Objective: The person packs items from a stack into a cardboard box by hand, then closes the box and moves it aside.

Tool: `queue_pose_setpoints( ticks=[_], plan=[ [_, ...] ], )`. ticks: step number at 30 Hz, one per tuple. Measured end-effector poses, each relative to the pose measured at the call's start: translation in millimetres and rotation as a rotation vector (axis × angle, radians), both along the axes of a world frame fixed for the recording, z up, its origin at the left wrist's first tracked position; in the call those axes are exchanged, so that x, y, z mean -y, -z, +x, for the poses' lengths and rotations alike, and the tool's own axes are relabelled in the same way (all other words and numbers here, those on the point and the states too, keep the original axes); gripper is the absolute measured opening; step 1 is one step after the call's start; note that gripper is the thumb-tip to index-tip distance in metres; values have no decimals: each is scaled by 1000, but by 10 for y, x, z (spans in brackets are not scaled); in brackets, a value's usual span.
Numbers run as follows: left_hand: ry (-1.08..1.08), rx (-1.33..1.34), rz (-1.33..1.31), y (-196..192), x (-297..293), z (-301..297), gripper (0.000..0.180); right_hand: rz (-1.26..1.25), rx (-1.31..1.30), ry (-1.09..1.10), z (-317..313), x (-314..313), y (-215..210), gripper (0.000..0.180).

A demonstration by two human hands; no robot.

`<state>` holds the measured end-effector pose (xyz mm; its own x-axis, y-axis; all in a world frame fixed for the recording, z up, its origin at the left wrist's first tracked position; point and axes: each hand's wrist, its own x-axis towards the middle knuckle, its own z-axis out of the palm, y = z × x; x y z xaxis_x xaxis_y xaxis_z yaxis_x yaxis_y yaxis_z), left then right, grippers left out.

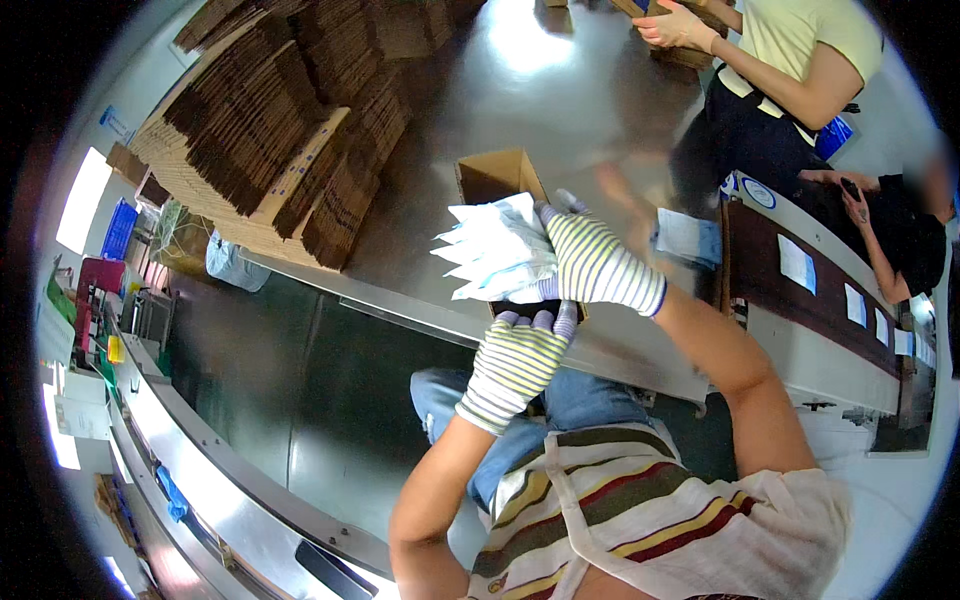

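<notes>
An open brown cardboard box (500, 173) sits on the metal table in front of me. A fanned bunch of white and pale blue packets (495, 245) lies over its opening. My right hand (608, 262), in a striped glove with purple fingertips, is closed round the right side of the packets. My left hand (518, 362), gloved alike, has its fingers bent over the near edge of the box, just below the packets. Their tips are partly hidden there.
Tall stacks of flattened cardboard boxes (240, 140) stand on the table (480, 100) at left. To the right, a dark conveyor belt (755, 245) carries flat packets (797, 263), and more packets (688, 238) lie at its end. Co-workers (770, 90) stand beyond it. A blurred hand (625, 195) is close by.
</notes>
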<state>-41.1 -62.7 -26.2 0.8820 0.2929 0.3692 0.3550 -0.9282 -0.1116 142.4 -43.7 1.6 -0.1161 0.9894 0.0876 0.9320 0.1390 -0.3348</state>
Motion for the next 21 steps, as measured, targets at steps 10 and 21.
queue_pose_setpoints(
  ticks=[10,21],
  plan=[
    [-23,538,-229,-931,-820,249,22,-160,231,-182,-25,39,-76,74],
    [-164,-780,-554,342,-1604,486,31,238,201,-350,-361,599,-101,69]
  ],
)
